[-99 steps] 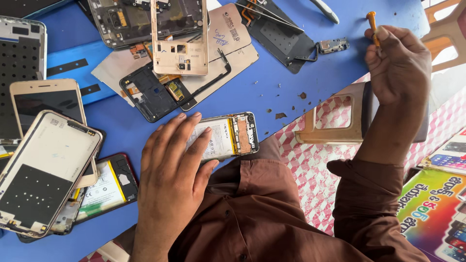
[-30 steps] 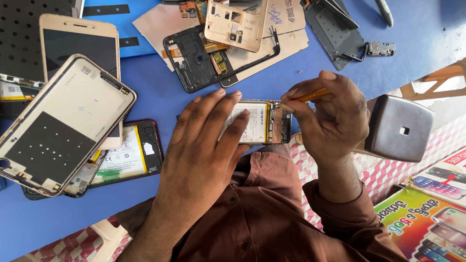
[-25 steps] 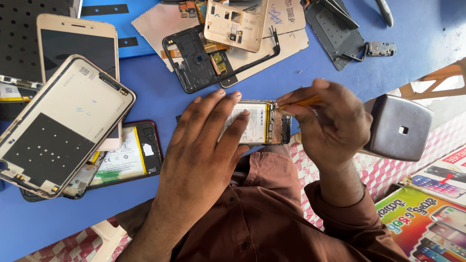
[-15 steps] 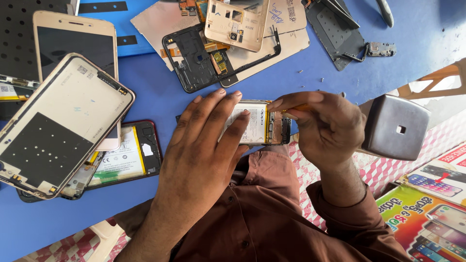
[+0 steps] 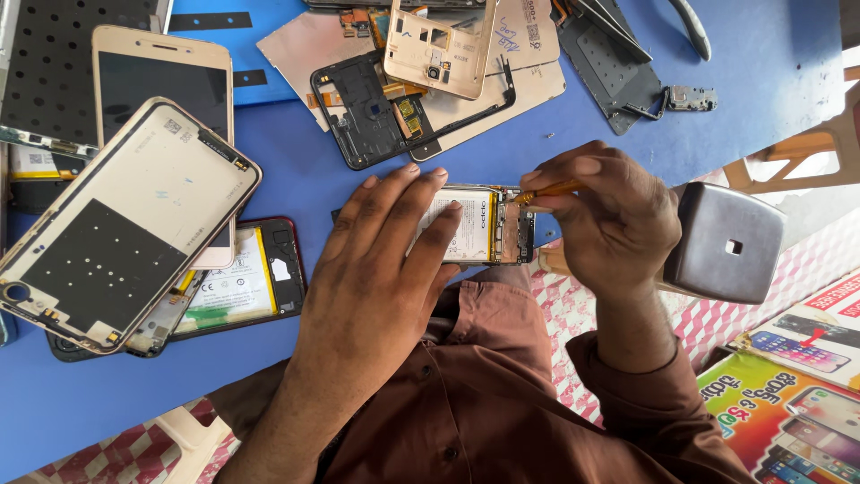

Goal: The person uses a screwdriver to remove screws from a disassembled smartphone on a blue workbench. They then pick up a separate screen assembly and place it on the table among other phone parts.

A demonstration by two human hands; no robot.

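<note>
Your left hand lies flat, fingers spread, pressing down the opened phone at the near edge of the blue desk; the palm hides the phone's left half, so only the white battery and the board end show. Your right hand is closed around a thin orange-handled screwdriver, its tip on the phone's right end (the tip itself is too small to make out). At 3 o'clock from that hand sits a grey metal block, partly behind your wrist. At 9 o'clock lies a pale phone frame over other phones, which it half hides. At 12 o'clock, a gold back cover is cut off by the top edge.
</note>
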